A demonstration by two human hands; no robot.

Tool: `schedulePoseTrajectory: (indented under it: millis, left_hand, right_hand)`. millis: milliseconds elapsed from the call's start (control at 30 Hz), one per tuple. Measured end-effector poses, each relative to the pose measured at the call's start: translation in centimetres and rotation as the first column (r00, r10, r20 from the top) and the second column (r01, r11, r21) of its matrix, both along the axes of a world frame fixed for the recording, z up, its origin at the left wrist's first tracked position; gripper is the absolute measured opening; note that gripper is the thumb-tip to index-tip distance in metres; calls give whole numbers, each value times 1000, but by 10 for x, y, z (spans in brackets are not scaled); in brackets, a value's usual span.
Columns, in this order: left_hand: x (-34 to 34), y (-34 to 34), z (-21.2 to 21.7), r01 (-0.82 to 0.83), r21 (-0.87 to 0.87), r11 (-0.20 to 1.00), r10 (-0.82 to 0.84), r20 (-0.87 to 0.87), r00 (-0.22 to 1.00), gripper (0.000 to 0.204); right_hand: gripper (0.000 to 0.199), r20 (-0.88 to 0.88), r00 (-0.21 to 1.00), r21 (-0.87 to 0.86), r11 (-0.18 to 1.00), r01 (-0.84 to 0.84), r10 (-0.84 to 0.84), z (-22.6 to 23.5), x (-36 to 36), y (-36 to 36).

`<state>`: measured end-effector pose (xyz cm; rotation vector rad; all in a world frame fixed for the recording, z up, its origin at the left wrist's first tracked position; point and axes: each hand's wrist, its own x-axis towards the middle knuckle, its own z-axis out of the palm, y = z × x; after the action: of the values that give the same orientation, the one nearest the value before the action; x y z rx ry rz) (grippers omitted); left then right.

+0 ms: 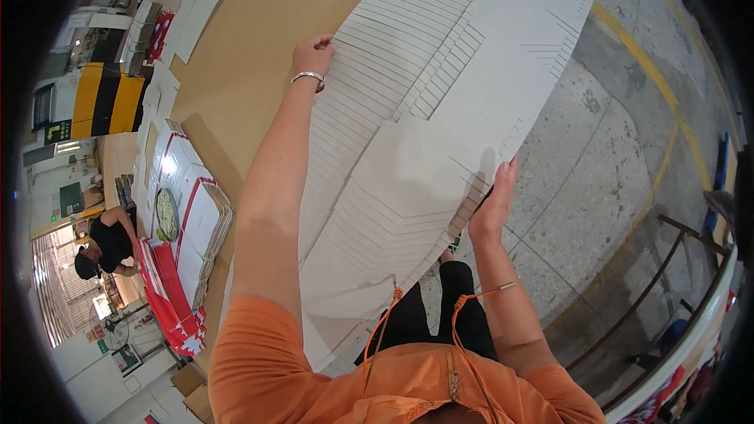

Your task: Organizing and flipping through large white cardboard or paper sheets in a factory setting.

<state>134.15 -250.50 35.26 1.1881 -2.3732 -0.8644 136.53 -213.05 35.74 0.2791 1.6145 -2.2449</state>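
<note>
A thick stack of flat white die-cut cardboard sheets [440,110] fills the middle of the head view, fanned out at its edges. My left hand [312,55], with a silver bracelet on the wrist, grips the stack's far left edge. My right hand [495,204] holds the near right edge, fingers spread flat against the sheets. The stack hangs between both hands over the brown table [259,31] and the concrete floor [597,188]. My orange top and black trousers show below.
Piles of white and red printed flat cartons [188,228] lie at the left of the table. A person in black [106,247] bends at the far left. A yellow floor line [667,102] and a metal railing [667,283] run along the right.
</note>
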Motion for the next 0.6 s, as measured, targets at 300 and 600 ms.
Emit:
schedulePoseTrajectory:
  millis: [300,600]
  left_hand:
    - [-9,-7,-6,79,-67,995,-79,-3,997,26]
    - [-64,17,-10,90,-210,974,-59,153,986,57]
  right_hand:
    - [60,27,997,-48,996,70,-69,-16,-11,1]
    - [64,-77,997,215,977,0,17,1,-37,-8]
